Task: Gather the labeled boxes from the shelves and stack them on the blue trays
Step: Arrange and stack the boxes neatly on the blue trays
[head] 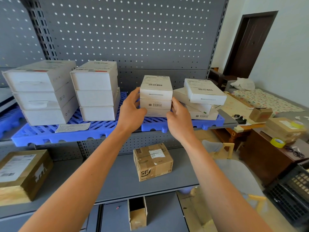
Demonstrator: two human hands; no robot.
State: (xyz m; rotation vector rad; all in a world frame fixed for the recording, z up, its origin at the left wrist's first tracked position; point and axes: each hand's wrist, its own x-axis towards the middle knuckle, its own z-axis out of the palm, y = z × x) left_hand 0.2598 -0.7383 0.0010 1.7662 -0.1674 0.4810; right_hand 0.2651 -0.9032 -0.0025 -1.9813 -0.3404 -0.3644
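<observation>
A stack of three small white labeled boxes (156,96) stands on the right blue tray (207,122). My left hand (131,110) grips the stack's left side and my right hand (178,117) grips its right side, low down. To the right leans an untidy pile of white boxes (203,99). On the left blue tray (50,133) stand two neat stacks of white boxes, one at far left (41,91) and one beside it (97,90). A loose paper label (72,127) lies on that tray's front.
On the lower grey shelf sit a brown SF carton (153,162) and a larger brown labeled box (21,173) at left. An open narrow carton (138,212) stands below. To the right are cardboard boxes, yellow tape (277,142), a black crate (291,193) and a chair.
</observation>
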